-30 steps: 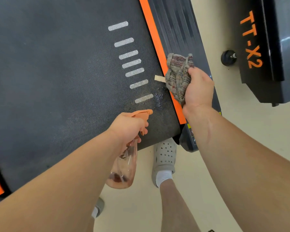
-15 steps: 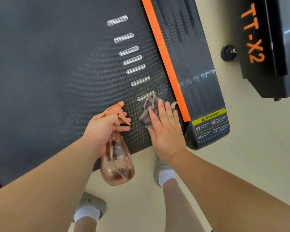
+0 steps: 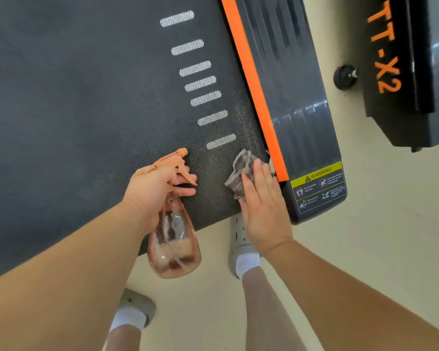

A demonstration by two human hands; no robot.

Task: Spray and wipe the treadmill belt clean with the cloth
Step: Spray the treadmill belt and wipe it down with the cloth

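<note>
Low and right of centre in the frame, the right hand [image 3: 262,198] lies flat, fingers stretched out, pressing a crumpled grey-brown woven cloth [image 3: 240,174] onto the dark textured treadmill belt [image 3: 86,110], just beside the orange edge strip [image 3: 251,79] and the black side rail with its yellow warning label [image 3: 317,173]. The rag is pinned under the palm rather than gripped; about half of it pokes out toward the upper left of the hand. To the left, the left hand [image 3: 157,188] is wrapped round the neck of a clear pinkish plastic spray bottle [image 3: 174,244] with an orange trigger head [image 3: 171,160], a finger resting near the trigger, the nozzle aimed up-frame. The cloth looks soft and limp, so it will likely bunch and slide unless pressed flat with a spread palm. The bottle seems light, only partly full, and best held at the neck. The belt's grippy mesh probably drags on the fabric.
</note>
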